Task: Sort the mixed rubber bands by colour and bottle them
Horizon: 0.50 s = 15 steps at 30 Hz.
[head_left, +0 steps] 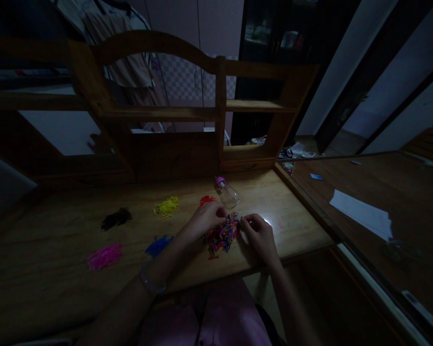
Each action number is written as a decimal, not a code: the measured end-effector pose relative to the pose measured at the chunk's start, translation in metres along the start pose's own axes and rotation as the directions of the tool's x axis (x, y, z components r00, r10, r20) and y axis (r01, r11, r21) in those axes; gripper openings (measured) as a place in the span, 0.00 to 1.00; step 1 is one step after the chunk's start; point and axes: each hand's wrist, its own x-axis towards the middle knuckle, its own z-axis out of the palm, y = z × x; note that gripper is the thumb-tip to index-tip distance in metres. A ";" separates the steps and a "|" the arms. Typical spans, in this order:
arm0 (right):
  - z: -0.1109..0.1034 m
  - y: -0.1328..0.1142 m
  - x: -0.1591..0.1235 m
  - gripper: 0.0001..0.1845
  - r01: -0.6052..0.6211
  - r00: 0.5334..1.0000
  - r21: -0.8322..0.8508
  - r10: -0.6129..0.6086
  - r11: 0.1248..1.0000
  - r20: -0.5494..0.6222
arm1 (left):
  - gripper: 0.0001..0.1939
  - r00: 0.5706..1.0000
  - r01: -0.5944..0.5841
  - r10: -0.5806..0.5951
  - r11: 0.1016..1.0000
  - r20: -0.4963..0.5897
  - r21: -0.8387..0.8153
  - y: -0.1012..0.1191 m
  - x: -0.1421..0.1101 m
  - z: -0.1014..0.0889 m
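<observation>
A heap of mixed-colour small elastic bands (pixel 226 234) lies on the wooden desk between my two hands. My left hand (pixel 209 217) reaches over the heap's left and far side, its thumb and fingers closed together at the edge. At the right edge, my right hand (pixel 260 235) has thumb and forefinger pinched close to the bands. Whatever sits in either pinch is too small and dark to make out. Sorted piles lie to the left: red bands (pixel 207 200) just beyond my left hand, yellow bands (pixel 166 206), blue bands (pixel 159 245), black bands (pixel 116 218) and pink bands (pixel 104 256).
A clear bottle with a purple top (pixel 229 192) lies on its side behind the heap. The desk's wooden shelf frame (pixel 220 115) rises along the back. On a lower brown surface at right lie white papers (pixel 361 214) and a blue card (pixel 315 177). The room is dim.
</observation>
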 end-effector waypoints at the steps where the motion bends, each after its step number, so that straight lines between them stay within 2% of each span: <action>1: 0.000 0.000 0.000 0.16 0.001 1.000 -0.003 -0.001 1.000 -0.001 | 0.06 1.000 -0.009 0.009 0.998 0.012 -0.064 -0.002 -0.001 -0.002; 5: 0.000 -0.001 0.000 0.15 0.003 1.000 0.008 -0.003 1.000 0.007 | 0.08 0.997 -0.020 0.048 0.911 0.056 -0.412 -0.006 -0.011 -0.014; 7: 0.000 0.000 0.001 0.15 0.003 1.000 0.012 -0.003 1.000 0.008 | 0.10 0.999 0.011 0.014 0.880 0.051 -0.474 -0.009 -0.020 -0.021; 9: 0.000 0.000 0.001 0.15 0.004 1.000 0.010 -0.004 1.000 0.003 | 0.14 0.998 0.058 -0.049 0.901 0.033 -0.430 -0.015 -0.032 -0.028; 12: 0.000 0.001 0.001 0.15 0.000 1.000 0.013 0.000 1.000 0.006 | 0.16 0.993 0.113 -0.113 0.962 0.014 -0.250 -0.032 -0.052 -0.034; 15: 0.000 0.000 0.001 0.15 -0.007 1.000 0.024 0.007 1.000 0.019 | 0.15 0.987 0.151 -0.141 0.976 0.071 -0.155 -0.047 -0.064 -0.034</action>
